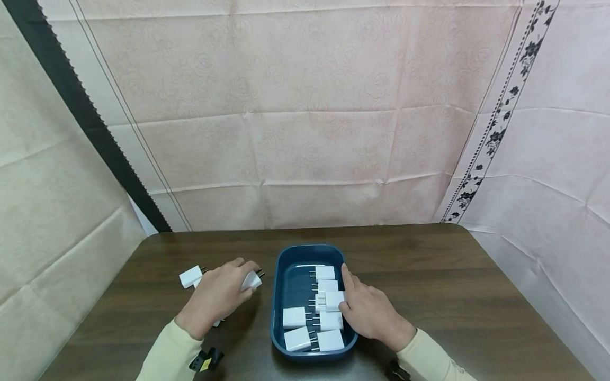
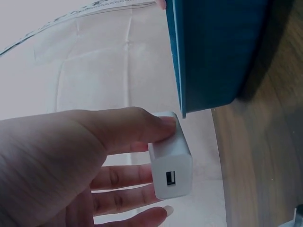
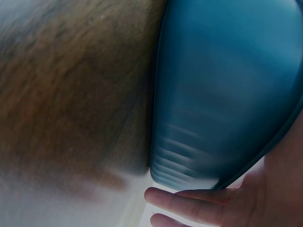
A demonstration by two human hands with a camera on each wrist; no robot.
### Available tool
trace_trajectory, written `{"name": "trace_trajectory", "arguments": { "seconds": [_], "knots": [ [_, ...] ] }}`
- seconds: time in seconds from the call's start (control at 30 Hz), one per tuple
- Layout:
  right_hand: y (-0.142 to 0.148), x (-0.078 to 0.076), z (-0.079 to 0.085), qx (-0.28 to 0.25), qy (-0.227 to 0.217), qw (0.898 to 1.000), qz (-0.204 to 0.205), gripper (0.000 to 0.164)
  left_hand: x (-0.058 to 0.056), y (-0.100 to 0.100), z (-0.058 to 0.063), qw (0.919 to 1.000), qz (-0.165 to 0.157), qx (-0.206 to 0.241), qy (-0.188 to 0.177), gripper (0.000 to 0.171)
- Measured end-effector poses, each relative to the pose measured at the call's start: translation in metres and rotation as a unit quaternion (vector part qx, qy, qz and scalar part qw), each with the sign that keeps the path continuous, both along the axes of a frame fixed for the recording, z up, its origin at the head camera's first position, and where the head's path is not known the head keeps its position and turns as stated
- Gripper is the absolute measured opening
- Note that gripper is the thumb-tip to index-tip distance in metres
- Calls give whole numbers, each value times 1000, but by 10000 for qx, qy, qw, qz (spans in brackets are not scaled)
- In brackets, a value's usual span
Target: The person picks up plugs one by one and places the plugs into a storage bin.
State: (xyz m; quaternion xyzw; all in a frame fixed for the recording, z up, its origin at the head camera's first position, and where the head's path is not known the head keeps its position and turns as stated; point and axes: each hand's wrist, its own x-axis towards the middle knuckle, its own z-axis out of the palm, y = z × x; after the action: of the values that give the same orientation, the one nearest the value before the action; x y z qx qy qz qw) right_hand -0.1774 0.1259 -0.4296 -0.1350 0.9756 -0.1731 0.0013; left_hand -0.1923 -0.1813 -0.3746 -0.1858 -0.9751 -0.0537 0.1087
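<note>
From where I stand, everything turns on the plug and the tray: the plug hangs just left of the tray's left wall, with a strip of table showing between them. The left hand has it in a firm pinch, thumb across one face and fingers behind, so there is no slack in that grip. It seems to be held a little off the wood.

The plug's long axis slants away from the person and to the right. Its prongs aim over toward the tray's far half, and its port faces back to the wrist. The tray itself runs lengthwise away from the person. Along its right side lies a row of plugs, prongs to the left; two plugs at the near left point their prongs right, facing that row. Farther up the left side, the blue floor shows.

The right hand is the nearer one to the tray, touching its right rim; its fingers lie fairly straight and I see no plug in its grasp. The left is nearer the loose plugs, which lie beyond it on the left, partly hidden by the hand.
</note>
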Motion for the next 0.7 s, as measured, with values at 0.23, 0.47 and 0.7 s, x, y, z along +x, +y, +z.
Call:
{"name": "trace_trajectory", "arguments": {
  "seconds": [0.23,0.47,0.7],
  "knots": [
    [0,0,0,-8,-10,10000,16,73,5,5,3,10000,32,64,38,39],
    [0,0,-1,-18,-5,10000,14,73,8,12,5,9996,-62,18,264,38],
    [0,0,-1,-6,-4,10000,-6,73,10,17,6,9988,-158,-39,464,39]
  ]
}}
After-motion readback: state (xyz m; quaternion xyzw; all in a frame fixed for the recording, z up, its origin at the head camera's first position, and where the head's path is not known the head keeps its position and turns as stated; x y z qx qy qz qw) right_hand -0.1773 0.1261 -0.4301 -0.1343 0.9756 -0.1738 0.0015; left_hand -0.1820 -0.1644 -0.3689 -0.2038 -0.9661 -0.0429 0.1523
